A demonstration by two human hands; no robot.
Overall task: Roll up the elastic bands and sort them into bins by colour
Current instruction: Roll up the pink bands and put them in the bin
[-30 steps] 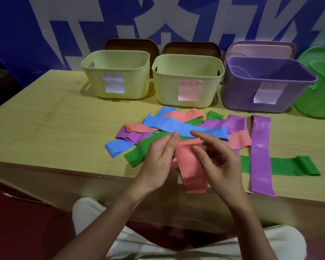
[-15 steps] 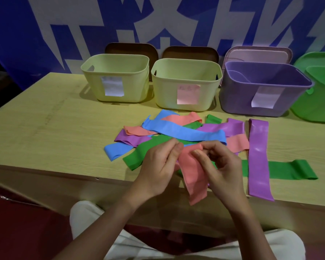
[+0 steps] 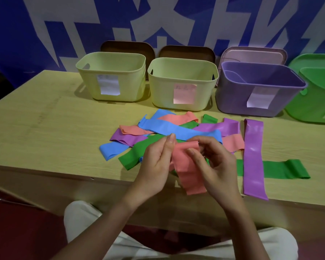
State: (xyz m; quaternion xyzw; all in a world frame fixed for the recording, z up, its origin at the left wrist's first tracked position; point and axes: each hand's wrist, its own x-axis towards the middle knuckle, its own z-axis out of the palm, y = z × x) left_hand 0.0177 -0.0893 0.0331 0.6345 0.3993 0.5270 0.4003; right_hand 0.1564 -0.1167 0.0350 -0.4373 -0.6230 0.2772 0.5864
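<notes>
A pale wooden table [image 3: 45, 132] fills the middle of the view, in front of a blue and white wall banner [image 3: 158, 21]. Along its far edge stand 4 open bins in a row: 2 pale yellow bins, the left yellow bin [image 3: 111, 76] and the middle yellow bin [image 3: 182, 85], each with a paper label on the front; 1 purple bin [image 3: 259, 91], also labelled; and 1 green bin [image 3: 315, 94], cut off by the right edge. Behind them lean 3 flat lids, 2 brown [image 3: 128, 46] and 1 pink [image 3: 253, 53].

In front of the bins lies a loose, overlapping pile of flat elastic bands. Because they cross one another, the count is approximate: about 2 blue [image 3: 176, 129], 3 purple, 2 or 3 green [image 3: 281, 168] and 3 salmon pink. 1 long purple band [image 3: 253, 156] lies apart at the right, crossing over a green one.

Nearest the camera, both hands hold 1 salmon pink band [image 3: 186, 166] above the table's near edge. The left hand [image 3: 156, 166] pinches its upper left edge between thumb and fingers. The right hand [image 3: 216, 164] curls its fingers over the top end, which is folded over. The rest of the band hangs down between the palms, partly hiding the pile behind it. White trousers [image 3: 86, 222] show below.
</notes>
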